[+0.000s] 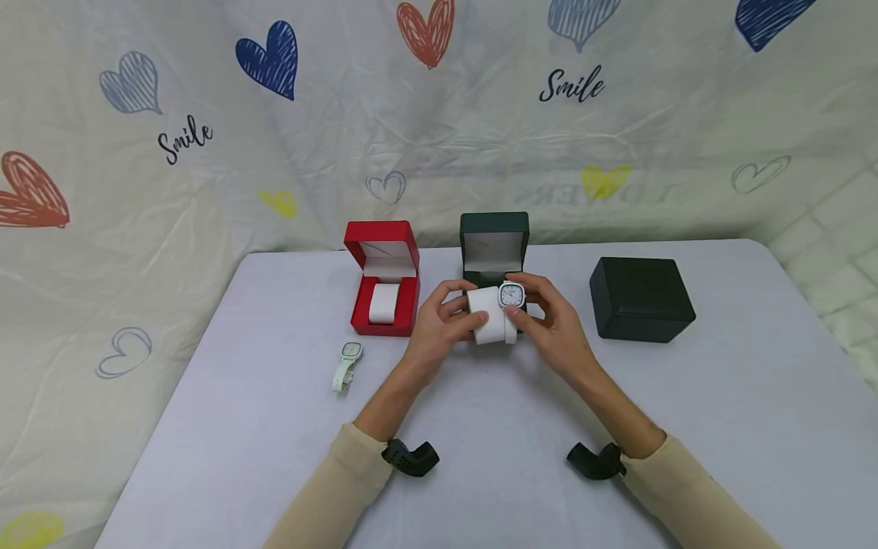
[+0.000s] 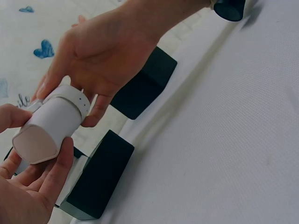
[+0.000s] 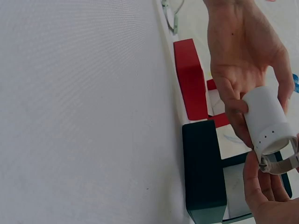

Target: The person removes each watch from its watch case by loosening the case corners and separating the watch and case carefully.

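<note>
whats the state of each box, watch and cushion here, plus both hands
Red box: lid open
Red box's cushion: seated inside, no watch on it
Green box: lid open
Black box: closed
Loose watch: lying dial up
Held watch: at one end of the held cushion, fastening unclear
Left hand: gripping held cushion
Right hand: pinching held watch

Two watches (image 1: 511, 294) (image 1: 346, 367), three boxes (image 1: 357, 313) (image 1: 494, 222) (image 1: 642, 300), two cushions (image 1: 486, 316) (image 1: 383, 303)

Soft, even light fills the head view, with faint shadows on the desk (image 1: 480, 473) toward four o'clock. Both wrist views look dimmer and greyer; at ten o'clock in the left one, the backdrop (image 2: 28, 70) seems slightly blurred.
</note>
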{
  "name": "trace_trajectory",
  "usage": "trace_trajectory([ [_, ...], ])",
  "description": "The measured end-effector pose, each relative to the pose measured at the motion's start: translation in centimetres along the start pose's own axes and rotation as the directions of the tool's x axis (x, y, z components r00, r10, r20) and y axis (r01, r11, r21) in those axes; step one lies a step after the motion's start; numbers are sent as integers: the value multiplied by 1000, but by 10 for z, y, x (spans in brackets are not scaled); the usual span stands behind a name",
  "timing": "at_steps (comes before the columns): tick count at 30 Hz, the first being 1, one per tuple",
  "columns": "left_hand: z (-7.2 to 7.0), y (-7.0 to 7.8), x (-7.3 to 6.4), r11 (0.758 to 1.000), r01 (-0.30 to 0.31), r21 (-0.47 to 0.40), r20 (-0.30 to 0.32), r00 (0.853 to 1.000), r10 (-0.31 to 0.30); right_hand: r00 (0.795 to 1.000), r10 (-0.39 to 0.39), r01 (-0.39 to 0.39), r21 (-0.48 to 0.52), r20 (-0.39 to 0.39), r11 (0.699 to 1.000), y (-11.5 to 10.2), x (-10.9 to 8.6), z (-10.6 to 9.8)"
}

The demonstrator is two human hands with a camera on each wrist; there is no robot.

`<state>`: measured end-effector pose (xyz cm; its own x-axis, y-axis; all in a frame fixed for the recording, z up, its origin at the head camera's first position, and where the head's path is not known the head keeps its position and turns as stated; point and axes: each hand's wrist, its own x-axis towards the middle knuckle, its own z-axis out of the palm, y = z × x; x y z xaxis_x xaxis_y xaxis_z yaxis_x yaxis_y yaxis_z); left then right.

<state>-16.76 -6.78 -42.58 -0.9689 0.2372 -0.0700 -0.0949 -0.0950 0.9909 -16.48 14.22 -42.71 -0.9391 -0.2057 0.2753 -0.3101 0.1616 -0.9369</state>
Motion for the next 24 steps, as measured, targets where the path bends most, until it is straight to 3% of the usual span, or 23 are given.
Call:
trace_trajectory([
  [7, 2, -3, 3, 1000, -24, -17, -27, 999, 23, 999, 5, -5, 12, -45, 1000, 0, 3, -3],
  [19, 7, -5, 11, 996, -89, 12, -18, 996, 89, 982, 156, -154, 26, -107, 988, 1, 11, -4],
  [24, 7, -6, 13, 994, -98, 38, -31, 995, 99, 975, 176, -176, 13, -137, 984, 2, 14, -4],
])
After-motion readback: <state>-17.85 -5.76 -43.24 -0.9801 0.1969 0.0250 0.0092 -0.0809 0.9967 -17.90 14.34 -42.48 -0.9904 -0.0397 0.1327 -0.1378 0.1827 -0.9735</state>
